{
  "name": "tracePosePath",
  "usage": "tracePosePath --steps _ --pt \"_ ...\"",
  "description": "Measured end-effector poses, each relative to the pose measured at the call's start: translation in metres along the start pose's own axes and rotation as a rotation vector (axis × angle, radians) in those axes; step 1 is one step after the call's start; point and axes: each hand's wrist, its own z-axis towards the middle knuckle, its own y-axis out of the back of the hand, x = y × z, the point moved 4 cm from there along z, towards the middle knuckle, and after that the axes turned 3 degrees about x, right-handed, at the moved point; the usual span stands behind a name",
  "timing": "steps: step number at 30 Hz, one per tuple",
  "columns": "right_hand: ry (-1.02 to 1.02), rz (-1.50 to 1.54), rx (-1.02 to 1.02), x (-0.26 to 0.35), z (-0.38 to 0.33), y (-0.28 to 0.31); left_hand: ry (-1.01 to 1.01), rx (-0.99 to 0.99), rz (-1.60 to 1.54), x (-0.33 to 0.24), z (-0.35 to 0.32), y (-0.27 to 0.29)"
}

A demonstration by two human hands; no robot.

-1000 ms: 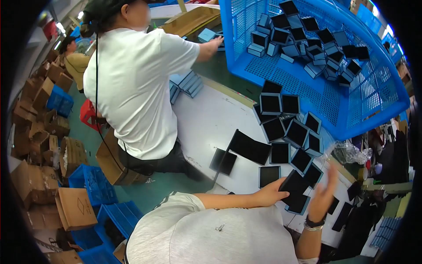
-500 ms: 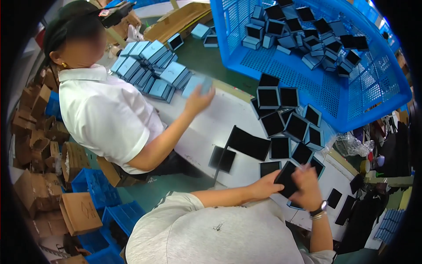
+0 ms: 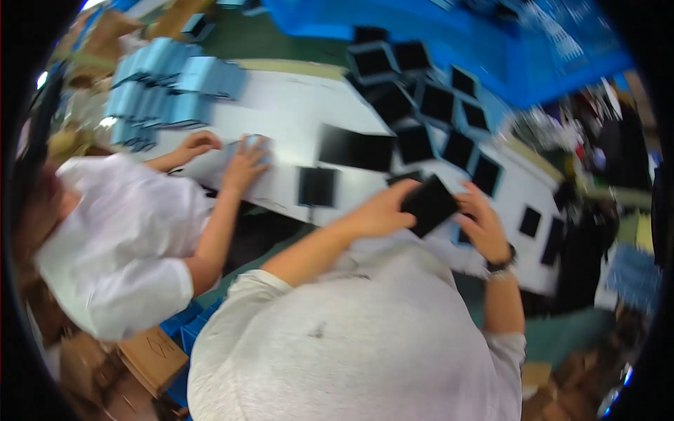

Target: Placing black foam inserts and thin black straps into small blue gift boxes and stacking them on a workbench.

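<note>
My left hand (image 3: 385, 209) grips a flat black rectangular piece (image 3: 430, 205) by its left side, tilted, above the near edge of the white table. At its right side is my right hand (image 3: 484, 219), fingers parted and curved; blur hides whether they touch it. Just beyond my hands lie several shallow light-blue boxes with black insides (image 3: 435, 104), some overlapping. To their left are a wider black panel (image 3: 358, 149) and a smaller black square piece (image 3: 318, 186). Below the held piece, a blue-edged box (image 3: 462, 236) is partly covered by my right hand.
A co-worker in a white shirt (image 3: 126, 245) sits at the left, both hands on the table (image 3: 295, 98) by a light-blue object. Stacked light-blue boxes (image 3: 158, 88) stand beyond them. A large blue crate (image 3: 435, 52) borders the far side. Small black pieces (image 3: 530, 222) lie to the right.
The view has swung, and things sit higher in it. My right hand has moved from over the black piece to its right side. The co-worker's hand has come back from the stack.
</note>
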Motion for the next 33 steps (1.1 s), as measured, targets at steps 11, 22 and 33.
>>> tracePosePath --steps 11,22,33 --pt "-0.463 0.278 -0.312 -0.119 0.005 -0.060 0.149 -0.433 0.456 0.118 -0.001 0.017" --pt "-0.289 -0.350 -0.475 -0.098 0.030 -0.067 0.312 -0.277 0.287 0.135 0.027 0.008" --pt "-0.170 -0.185 -0.348 -0.135 0.019 -0.060 0.274 -0.196 0.223 0.133 0.033 -0.001"
